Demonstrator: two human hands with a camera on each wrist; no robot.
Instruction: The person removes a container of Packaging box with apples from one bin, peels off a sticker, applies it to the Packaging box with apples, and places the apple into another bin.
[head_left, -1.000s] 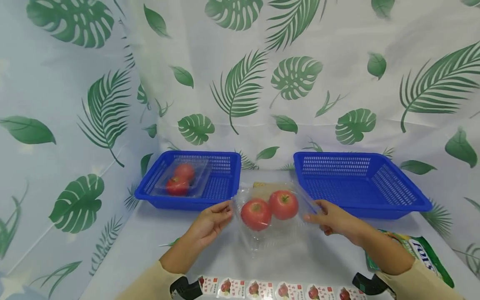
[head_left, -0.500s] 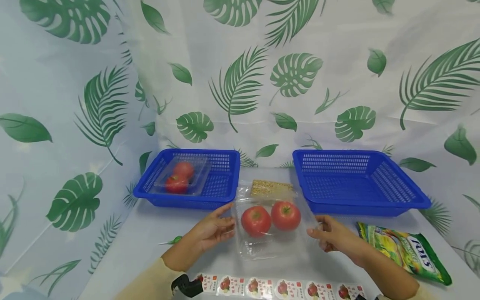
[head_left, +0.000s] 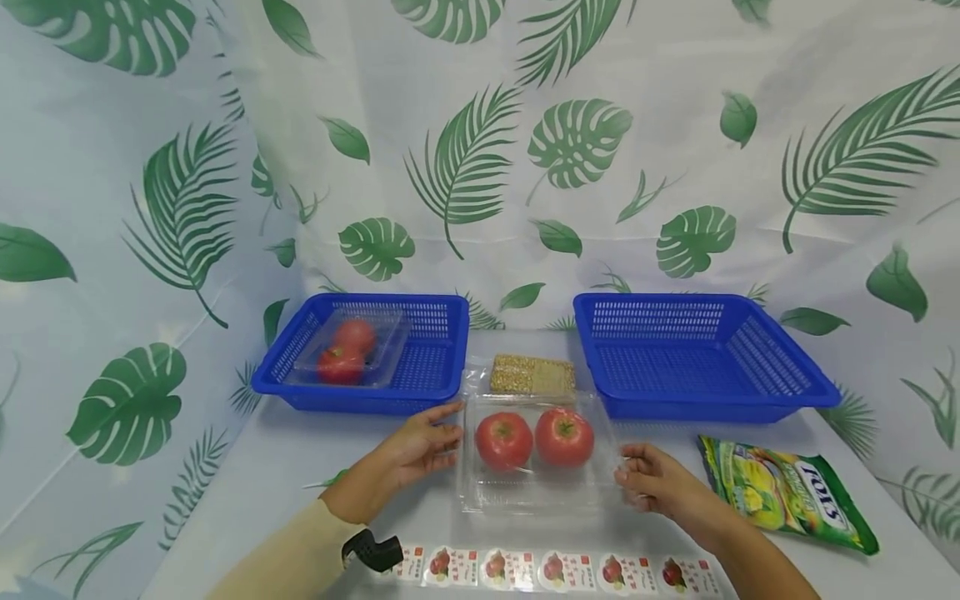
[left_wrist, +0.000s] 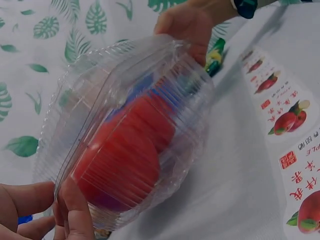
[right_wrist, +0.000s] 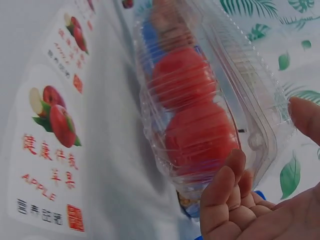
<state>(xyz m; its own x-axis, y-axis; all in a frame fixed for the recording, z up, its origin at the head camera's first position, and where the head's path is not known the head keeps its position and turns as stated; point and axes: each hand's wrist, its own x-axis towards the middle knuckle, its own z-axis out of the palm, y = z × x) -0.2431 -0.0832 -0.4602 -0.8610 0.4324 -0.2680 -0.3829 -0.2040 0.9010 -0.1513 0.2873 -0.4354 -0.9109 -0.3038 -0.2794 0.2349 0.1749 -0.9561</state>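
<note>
A clear plastic clamshell box (head_left: 525, 497) with two red apples (head_left: 504, 442) inside is held over the middle of the table, its lid down. My left hand (head_left: 420, 446) pinches the rim at its left side between thumb and fingers, as the left wrist view shows up close. At the opposite side my right hand (head_left: 660, 485) grips the box, fingers curled against its wall and thumb by the rim (right_wrist: 260, 135). Whether the box's underside touches the table cannot be told.
A blue basket (head_left: 360, 404) at the back left contains another clamshell with two apples. A second blue basket (head_left: 712, 410) stands back right. Between them lies a gold-coloured packet (head_left: 532, 375). A green candy bag (head_left: 787, 492) lies right; apple stickers (head_left: 510, 569) line the front.
The clamshell has come down toward me and levelled, exposing the gold packet behind it. Both hands stay at its sides. The head view has shifted slightly.
</note>
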